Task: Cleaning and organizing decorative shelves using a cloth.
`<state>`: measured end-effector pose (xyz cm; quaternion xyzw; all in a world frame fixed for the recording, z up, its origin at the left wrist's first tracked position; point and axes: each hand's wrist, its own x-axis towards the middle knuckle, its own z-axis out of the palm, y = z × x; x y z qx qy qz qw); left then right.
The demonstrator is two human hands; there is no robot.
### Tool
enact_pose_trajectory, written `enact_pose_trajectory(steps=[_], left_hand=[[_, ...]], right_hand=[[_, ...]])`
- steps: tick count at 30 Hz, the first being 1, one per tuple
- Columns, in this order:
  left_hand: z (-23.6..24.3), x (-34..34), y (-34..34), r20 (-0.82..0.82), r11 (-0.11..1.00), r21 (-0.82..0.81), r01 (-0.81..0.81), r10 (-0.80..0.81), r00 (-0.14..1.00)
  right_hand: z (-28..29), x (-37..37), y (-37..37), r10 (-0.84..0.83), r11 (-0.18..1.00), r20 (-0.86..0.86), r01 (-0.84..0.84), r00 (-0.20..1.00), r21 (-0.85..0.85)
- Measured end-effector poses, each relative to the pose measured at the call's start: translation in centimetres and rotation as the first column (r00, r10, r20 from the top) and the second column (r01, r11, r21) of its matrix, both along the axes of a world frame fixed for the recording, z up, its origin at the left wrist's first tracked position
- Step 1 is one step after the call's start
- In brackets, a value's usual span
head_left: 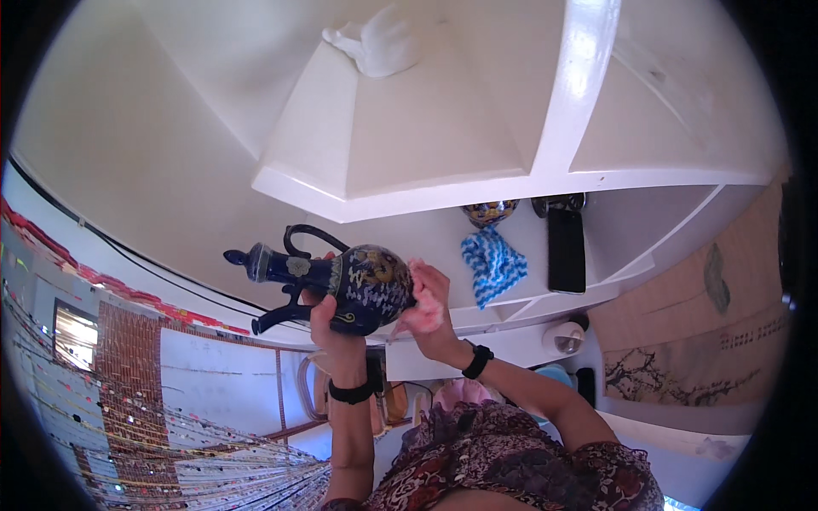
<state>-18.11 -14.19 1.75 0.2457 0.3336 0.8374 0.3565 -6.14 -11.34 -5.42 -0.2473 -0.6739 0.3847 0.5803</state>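
A dark blue ewer (372,277) with a gold and silver pattern, a long spout, a curved handle and a pointed lid is tipped on its side, its lid toward the left. My left hand (326,328) is closed around its neck and body near the spout. A crumpled pink cloth (426,312) is in my right hand (440,324), whose fingers press it against the ewer's base. To the right of the cloth lies a blue and white knitted cloth (493,266) on the white shelf (443,241).
A black phone (566,251) lies by the knitted cloth. Behind are a gold-patterned dark pot (491,212) and another dark object (558,203). A white ledge (434,200) overhangs the shelf; a white bird figurine (382,44) sits above. Bead strings (230,451) hang at lower left.
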Motion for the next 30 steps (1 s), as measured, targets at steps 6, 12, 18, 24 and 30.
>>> enact_pose_trajectory(steps=[6,12,18,24,30], left_hand=[[0.9,2.1,-1.6,-0.067,0.998,0.070,0.010,-0.005,0.998],[0.7,2.3,-2.5,-0.367,0.995,0.061,-0.085,0.101,0.925],[1.4,-0.3,-3.8,-0.302,0.979,0.132,-0.154,0.188,0.934],[2.9,-1.2,-6.3,-0.236,0.952,0.155,-0.263,0.294,0.926],[4.2,0.7,-9.5,-0.292,0.931,0.083,-0.356,0.365,0.884]], right_hand=[[0.2,0.1,-0.1,0.042,0.580,-0.529,-0.452,0.848,-0.678],[2.9,1.8,-0.8,0.229,0.524,-0.196,-0.290,0.954,-0.801],[4.3,5.0,-0.4,0.212,0.798,0.126,-0.097,0.969,-0.595],[1.4,5.5,1.8,-0.217,0.969,0.859,0.209,0.464,0.132],[-2.6,-1.6,0.6,-0.342,0.907,0.706,0.023,0.620,0.420]])
